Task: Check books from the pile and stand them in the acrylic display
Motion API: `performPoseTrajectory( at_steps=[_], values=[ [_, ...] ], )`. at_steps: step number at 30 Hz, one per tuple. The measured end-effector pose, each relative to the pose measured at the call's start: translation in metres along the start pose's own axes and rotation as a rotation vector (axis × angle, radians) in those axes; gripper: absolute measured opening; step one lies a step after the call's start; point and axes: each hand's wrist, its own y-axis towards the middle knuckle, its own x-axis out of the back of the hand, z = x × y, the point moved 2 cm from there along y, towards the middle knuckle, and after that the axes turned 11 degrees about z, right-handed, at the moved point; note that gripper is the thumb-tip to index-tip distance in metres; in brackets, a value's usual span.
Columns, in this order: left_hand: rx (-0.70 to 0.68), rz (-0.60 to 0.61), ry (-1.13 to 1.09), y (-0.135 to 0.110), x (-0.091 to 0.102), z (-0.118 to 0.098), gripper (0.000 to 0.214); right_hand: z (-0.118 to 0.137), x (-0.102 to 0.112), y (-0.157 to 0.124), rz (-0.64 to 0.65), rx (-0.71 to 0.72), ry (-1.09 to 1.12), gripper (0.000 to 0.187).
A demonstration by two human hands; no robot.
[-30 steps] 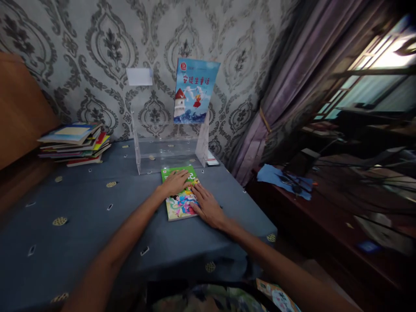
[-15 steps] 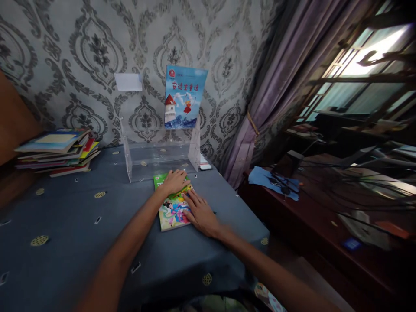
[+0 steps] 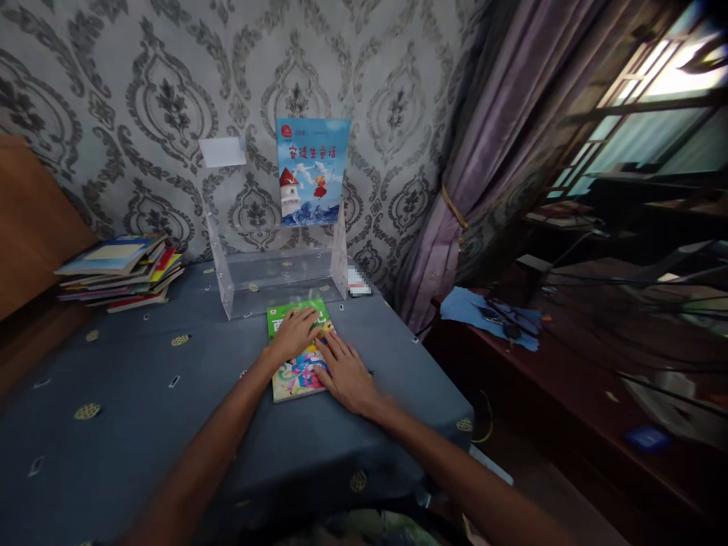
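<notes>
Far left of the clear stand [image 3: 278, 279], a stack of books [image 3: 119, 271] lies on the blue-clothed surface [image 3: 142, 402]. The stand itself rests against the patterned wall. A white card [image 3: 223, 152] sits at its upper left corner, and a blue picture book [image 3: 312, 171] stands upright at its right end. Just in front of the stand, a green picture book [image 3: 287, 379] lies flat on the surface. The left hand [image 3: 296, 334] presses on the book's upper half and the right hand [image 3: 344, 373] on its lower right edge. Each grip is apart, fingers spread flat on the cover. Right of the stand hangs a purple curtain [image 3: 455, 167], and beyond it a blue rag [image 3: 472, 307] lies on a dark sideboard [image 3: 569, 387].
</notes>
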Motion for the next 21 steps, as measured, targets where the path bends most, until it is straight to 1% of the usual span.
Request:
performPoseTrajectory(
  at_steps=[3, 6, 9, 13, 16, 19, 21],
  values=[
    [0.053, -0.110, -0.060, -0.023, -0.002, -0.001, 0.039, 0.000, 0.001, 0.000, 0.008, 0.006, 0.023, 0.058],
    [0.122, -0.162, -0.091, -0.041, -0.004, 0.000, 0.037, -0.002, 0.000, 0.000, 0.001, 0.012, 0.060, 0.058],
    [0.226, -0.201, -0.107, -0.051, -0.007, 0.004, 0.037, -0.005, -0.001, -0.001, 0.029, 0.018, 0.106, 0.059],
    [0.377, -0.239, -0.111, -0.055, -0.009, 0.009, 0.040, -0.015, 0.005, 0.007, 0.087, 0.074, 0.179, 0.061],
    [0.426, -0.228, -0.098, -0.054, -0.009, 0.008, 0.042, -0.027, 0.012, 0.029, 0.113, 0.062, 0.206, 0.057],
    [0.474, -0.218, -0.103, -0.054, -0.008, 0.006, 0.046, -0.037, 0.014, 0.064, 0.127, -0.006, 0.203, 0.057],
    [0.487, -0.214, -0.122, -0.055, -0.007, 0.005, 0.050, -0.043, 0.012, 0.085, 0.112, -0.033, 0.197, 0.056]
  ],
)
